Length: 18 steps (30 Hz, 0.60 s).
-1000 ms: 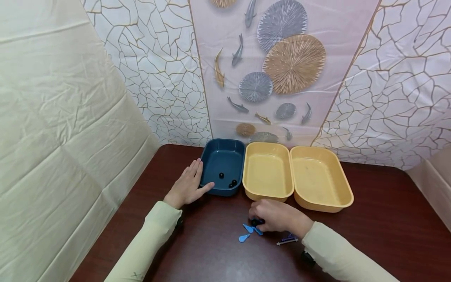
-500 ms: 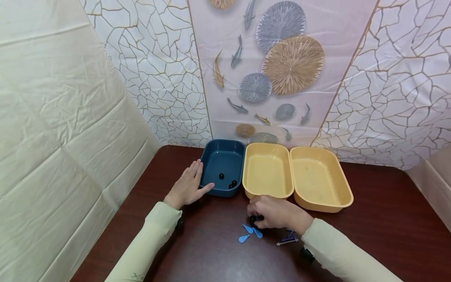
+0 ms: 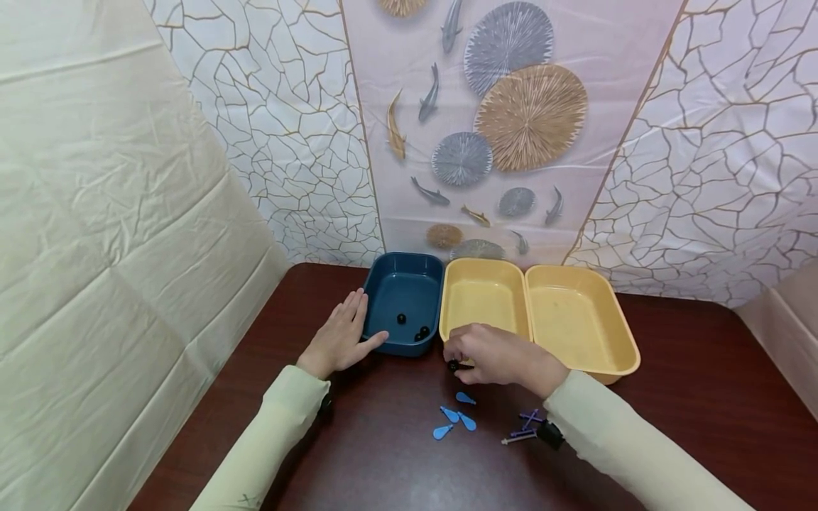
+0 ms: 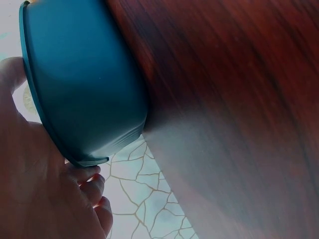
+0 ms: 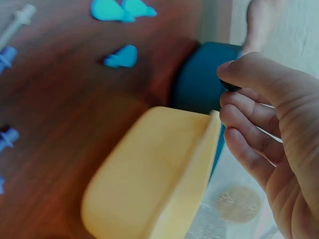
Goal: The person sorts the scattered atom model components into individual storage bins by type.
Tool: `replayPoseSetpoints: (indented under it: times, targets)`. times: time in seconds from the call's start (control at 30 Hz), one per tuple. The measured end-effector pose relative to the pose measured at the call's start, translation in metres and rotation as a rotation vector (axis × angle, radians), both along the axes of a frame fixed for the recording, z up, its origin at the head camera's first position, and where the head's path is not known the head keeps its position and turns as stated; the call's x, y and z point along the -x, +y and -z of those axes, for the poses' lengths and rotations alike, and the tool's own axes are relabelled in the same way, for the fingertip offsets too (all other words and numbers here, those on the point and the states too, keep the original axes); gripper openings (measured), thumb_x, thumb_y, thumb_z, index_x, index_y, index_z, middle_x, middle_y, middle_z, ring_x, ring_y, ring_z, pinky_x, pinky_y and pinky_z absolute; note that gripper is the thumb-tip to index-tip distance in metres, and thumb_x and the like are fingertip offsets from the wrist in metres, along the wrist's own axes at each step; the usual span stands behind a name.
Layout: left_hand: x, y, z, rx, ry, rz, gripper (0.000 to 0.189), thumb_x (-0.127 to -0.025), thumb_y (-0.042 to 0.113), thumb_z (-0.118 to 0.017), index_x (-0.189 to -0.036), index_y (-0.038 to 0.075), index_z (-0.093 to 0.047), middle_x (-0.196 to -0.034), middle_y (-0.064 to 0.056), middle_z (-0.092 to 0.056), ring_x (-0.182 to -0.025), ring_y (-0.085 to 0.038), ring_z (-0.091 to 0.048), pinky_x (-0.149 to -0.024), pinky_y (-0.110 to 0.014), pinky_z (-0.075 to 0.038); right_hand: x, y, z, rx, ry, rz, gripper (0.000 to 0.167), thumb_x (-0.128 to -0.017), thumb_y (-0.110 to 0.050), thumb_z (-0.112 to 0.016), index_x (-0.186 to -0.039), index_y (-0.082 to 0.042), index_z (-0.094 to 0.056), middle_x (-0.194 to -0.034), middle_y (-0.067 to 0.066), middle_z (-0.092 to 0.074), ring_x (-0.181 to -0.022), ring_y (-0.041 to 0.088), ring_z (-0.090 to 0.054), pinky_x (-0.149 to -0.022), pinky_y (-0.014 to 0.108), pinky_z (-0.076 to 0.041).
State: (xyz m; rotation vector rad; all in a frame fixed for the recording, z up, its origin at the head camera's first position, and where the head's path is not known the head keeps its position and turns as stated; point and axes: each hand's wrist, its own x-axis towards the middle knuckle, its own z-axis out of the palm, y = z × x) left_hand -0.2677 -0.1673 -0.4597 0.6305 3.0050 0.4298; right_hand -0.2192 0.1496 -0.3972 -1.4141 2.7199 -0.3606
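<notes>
My right hand [image 3: 495, 355] pinches a small black ball [image 3: 453, 365] between thumb and fingers, raised near the front rim of the middle yellow tray [image 3: 486, 291]. In the right wrist view the ball [image 5: 231, 86] shows as a dark sliver under the thumb. My left hand [image 3: 339, 333] rests along the left side of the dark blue tray [image 3: 402, 287], fingers straight and thumb over its front corner. Three black balls [image 3: 401, 319] lie inside that tray. The left wrist view shows the tray's outer wall [image 4: 84, 69] beside the hand.
Several light blue teardrop-shaped pieces [image 3: 466, 421] lie on the dark wooden table [image 3: 383, 454]. Right of them sit several purple sticks [image 3: 529, 420] and a pale stick [image 3: 519, 439], near the right wrist. A second yellow tray [image 3: 575, 319] stands at the right end of the row.
My right hand has lifted the black ball off the table and moved it away from me towards the trays, uncovering another blue piece and more purple sticks. The left hand stays put.
</notes>
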Motion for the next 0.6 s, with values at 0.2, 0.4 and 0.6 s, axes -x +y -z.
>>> replayPoseSetpoints:
  times: [0.2,0.4,0.6]
  targets:
    - [-0.001,0.000,-0.001,-0.014,0.000,0.000,0.097,-0.105,0.062,-0.048,-0.167,-0.004,-0.013,-0.178,-0.021,-0.011,-0.166,-0.040,-0.012,-0.134,-0.057,-0.016,0.014,-0.008,-0.012,-0.002,0.017,0.028,0.014,-0.090,-0.012,-0.082,-0.104,-0.009,-0.080,-0.095,0.002,-0.075,-0.083,0.010,-0.065,-0.076,0.023,-0.059]
    - [0.000,0.000,0.001,-0.011,-0.001,-0.002,0.097,-0.105,0.061,-0.048,-0.167,-0.004,-0.013,-0.178,-0.021,-0.010,-0.166,-0.041,-0.012,-0.134,-0.057,-0.017,0.028,-0.017,-0.018,0.001,0.019,0.047,0.014,-0.092,-0.014,-0.081,-0.104,-0.008,-0.080,-0.097,0.003,-0.076,-0.084,0.014,-0.068,-0.077,0.024,-0.061]
    - [0.001,0.000,0.002,-0.010,0.000,0.000,0.098,-0.105,0.062,-0.047,-0.168,-0.003,-0.012,-0.178,-0.020,-0.009,-0.166,-0.040,-0.011,-0.134,-0.056,-0.015,0.041,-0.026,-0.020,-0.013,0.033,0.054,0.015,-0.092,-0.015,-0.081,-0.105,-0.006,-0.080,-0.096,0.006,-0.075,-0.084,0.017,-0.070,-0.077,0.024,-0.061]
